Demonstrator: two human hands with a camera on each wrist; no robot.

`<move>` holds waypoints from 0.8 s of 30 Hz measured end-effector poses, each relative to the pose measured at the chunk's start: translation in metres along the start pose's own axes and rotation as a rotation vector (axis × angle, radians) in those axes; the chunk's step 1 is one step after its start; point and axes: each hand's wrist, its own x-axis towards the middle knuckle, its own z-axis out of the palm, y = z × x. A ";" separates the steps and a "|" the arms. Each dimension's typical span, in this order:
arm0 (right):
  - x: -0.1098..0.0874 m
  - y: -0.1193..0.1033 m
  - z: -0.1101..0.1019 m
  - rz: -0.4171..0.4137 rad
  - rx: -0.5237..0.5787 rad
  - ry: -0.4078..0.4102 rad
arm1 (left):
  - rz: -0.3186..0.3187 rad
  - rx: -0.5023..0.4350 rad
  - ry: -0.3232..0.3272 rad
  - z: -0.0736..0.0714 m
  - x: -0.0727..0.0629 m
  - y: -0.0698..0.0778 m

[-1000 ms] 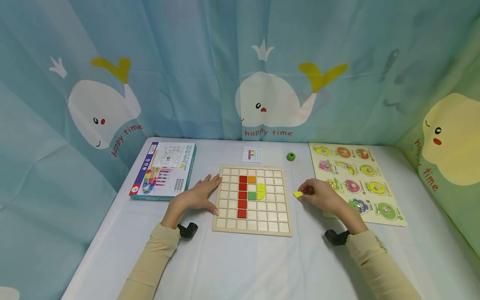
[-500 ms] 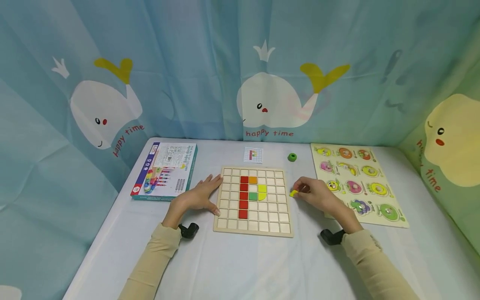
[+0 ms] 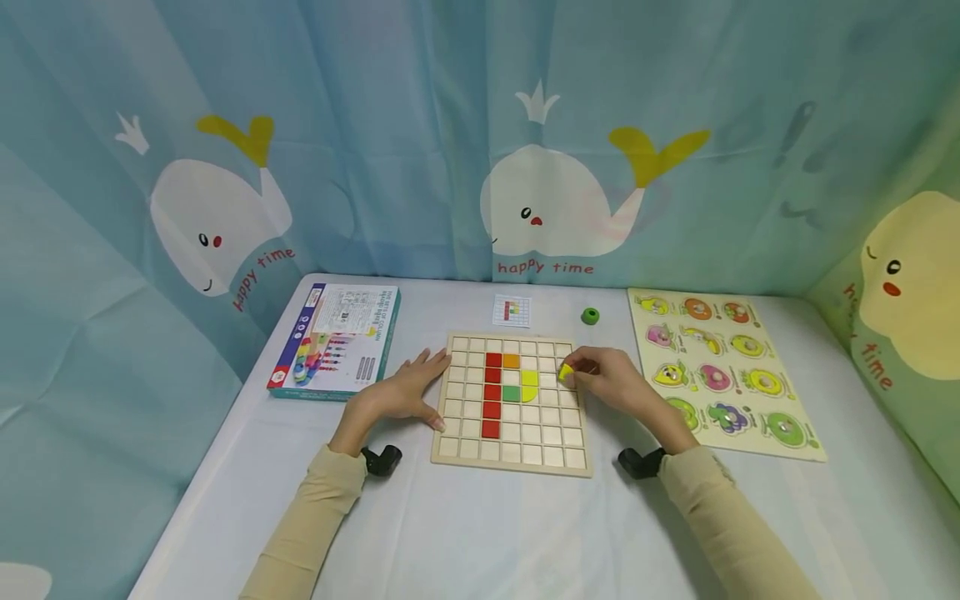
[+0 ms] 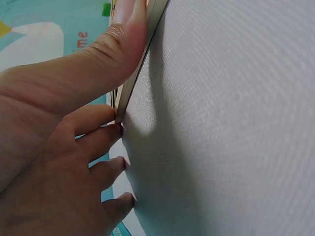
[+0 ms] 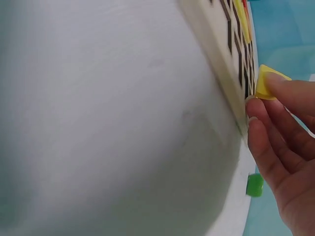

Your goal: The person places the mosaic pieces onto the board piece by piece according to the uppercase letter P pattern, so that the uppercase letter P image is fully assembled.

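A square wooden grid board lies on the table, holding a column of red tiles, an orange tile, a green tile, a yellow square tile and a yellow rounded tile. Between thumb and fingers, my right hand pinches a small yellow tile over the board's right columns; its full shape is partly hidden by the fingers. My left hand rests at the board's left edge with fingers spread, and its thumb lies along the board's side.
Behind the board are a small printed pattern card and a green bead. A toy box sits at the left, and a fruit peg puzzle at the right. Whale-print curtains hang around the table.
My right hand has moved left with the yellow tile, from the table beside the board to over its right columns. My left hand stays at the left edge.
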 end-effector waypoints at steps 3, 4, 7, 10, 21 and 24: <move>0.007 -0.004 0.001 0.006 -0.009 -0.002 | -0.003 0.000 0.001 -0.001 0.000 0.001; 0.009 -0.006 0.001 0.006 -0.008 -0.004 | -0.002 0.001 0.000 -0.001 0.000 0.001; 0.017 -0.010 0.004 0.010 0.001 -0.013 | 0.002 0.004 0.000 -0.002 0.000 0.001; 0.025 -0.014 0.009 0.016 0.018 -0.015 | 0.008 0.009 0.001 -0.003 0.000 0.001; 0.048 -0.024 0.023 0.008 0.042 -0.050 | 0.006 0.011 -0.003 -0.002 -0.001 0.000; 0.049 -0.026 0.024 0.002 0.026 -0.054 | 0.011 0.015 -0.001 -0.001 0.000 0.000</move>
